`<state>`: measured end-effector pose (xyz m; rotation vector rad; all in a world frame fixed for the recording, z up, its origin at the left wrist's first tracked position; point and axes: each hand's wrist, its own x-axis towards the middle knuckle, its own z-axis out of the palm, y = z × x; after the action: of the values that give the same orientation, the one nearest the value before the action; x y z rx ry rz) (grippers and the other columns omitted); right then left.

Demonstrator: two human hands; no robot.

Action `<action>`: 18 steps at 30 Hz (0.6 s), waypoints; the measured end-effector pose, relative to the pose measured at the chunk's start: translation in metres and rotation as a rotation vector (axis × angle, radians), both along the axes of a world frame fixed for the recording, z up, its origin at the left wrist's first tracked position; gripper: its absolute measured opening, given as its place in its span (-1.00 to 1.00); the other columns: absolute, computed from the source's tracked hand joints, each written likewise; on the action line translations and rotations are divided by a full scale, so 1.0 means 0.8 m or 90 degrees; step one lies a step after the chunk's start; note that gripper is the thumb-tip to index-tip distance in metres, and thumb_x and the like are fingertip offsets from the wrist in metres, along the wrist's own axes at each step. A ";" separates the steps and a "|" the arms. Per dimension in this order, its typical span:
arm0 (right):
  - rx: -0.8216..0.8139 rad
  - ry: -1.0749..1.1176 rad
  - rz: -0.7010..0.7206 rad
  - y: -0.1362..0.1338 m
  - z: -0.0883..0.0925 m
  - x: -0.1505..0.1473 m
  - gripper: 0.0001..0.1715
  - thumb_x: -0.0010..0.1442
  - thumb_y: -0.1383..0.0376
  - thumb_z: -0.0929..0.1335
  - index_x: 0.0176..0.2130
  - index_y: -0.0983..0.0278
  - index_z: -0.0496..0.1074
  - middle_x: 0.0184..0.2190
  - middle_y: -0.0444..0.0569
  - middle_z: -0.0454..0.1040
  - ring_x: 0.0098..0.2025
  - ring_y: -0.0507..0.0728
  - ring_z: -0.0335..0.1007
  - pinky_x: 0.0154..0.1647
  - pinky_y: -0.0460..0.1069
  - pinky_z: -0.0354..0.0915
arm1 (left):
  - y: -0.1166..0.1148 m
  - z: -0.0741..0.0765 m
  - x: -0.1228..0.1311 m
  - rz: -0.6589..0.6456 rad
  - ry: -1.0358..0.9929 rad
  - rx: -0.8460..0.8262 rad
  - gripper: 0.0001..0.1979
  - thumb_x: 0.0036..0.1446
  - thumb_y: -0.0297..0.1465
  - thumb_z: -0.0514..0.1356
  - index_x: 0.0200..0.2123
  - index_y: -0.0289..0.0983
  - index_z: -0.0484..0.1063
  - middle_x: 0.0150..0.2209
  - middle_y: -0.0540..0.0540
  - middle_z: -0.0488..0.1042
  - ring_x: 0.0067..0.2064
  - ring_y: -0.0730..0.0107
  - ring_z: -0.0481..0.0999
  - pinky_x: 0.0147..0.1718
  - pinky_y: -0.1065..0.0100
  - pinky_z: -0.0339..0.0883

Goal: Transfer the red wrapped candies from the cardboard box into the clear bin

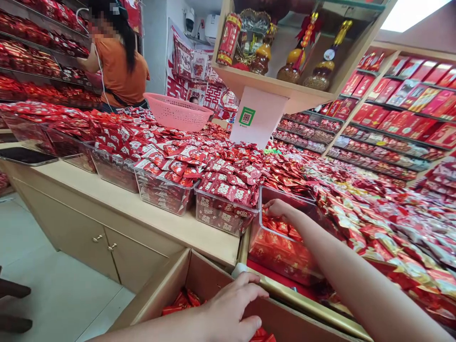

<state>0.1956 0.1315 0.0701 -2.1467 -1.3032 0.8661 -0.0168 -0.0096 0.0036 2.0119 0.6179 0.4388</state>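
Observation:
My left hand (235,306) hovers over an open cardboard box (210,280), palm down, with its fingers apart and nothing held. Small red packets (187,300) lie inside the box, partly covered by my left hand and forearm. My right hand (281,209) reaches into a clear plastic bin (260,237), near its left wall. Its bent fingers touch the red packets (285,230) there; some fingertips are hidden, and no packet shows lifted in them. To the left stands another clear bin (223,213), heaped with dark red packets (233,183).
More filled bins line the wooden counter (160,225), with a pink basket (180,111) on the heaps. A dark phone (28,156) lies at left. A display cabinet (285,80) overhangs the middle. A person in an orange top (123,66) stands at stocked shelves.

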 end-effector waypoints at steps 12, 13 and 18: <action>0.086 -0.239 0.046 0.011 -0.001 0.014 -0.90 -0.02 0.41 0.32 -0.55 0.38 0.34 -0.57 -0.10 0.38 -0.46 0.01 0.32 -0.42 -0.05 0.25 | 0.011 -0.010 0.002 -0.025 0.096 0.092 -0.75 -0.06 -0.35 0.05 -0.26 -0.18 0.38 -0.30 -0.04 0.38 -0.33 0.39 0.38 -0.35 0.43 0.26; 0.111 -0.263 0.045 0.011 0.006 0.014 -0.91 -0.08 0.46 0.33 -0.58 0.38 0.35 -0.57 -0.05 0.39 -0.43 0.06 0.33 -0.38 -0.03 0.24 | 0.013 -0.012 0.002 -0.060 0.138 0.104 -0.75 -0.07 -0.33 0.06 -0.28 -0.18 0.40 -0.33 -0.05 0.41 -0.34 0.37 0.39 -0.37 0.41 0.26; 0.323 -0.348 0.058 -0.037 0.060 -0.019 -0.82 -0.02 0.41 0.24 -0.35 0.35 0.37 -0.30 0.08 0.39 -0.19 0.18 0.28 -0.15 0.04 0.16 | 0.017 -0.060 -0.002 -0.273 0.518 0.118 -0.53 -0.27 -0.22 0.19 -0.20 -0.26 0.41 -0.32 -0.22 0.46 -0.33 0.04 0.42 -0.44 0.20 0.26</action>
<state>0.1808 0.1019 0.1179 -1.9702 -1.6662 -0.0599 -0.0185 0.0039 -0.0447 2.4001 0.6026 -0.6355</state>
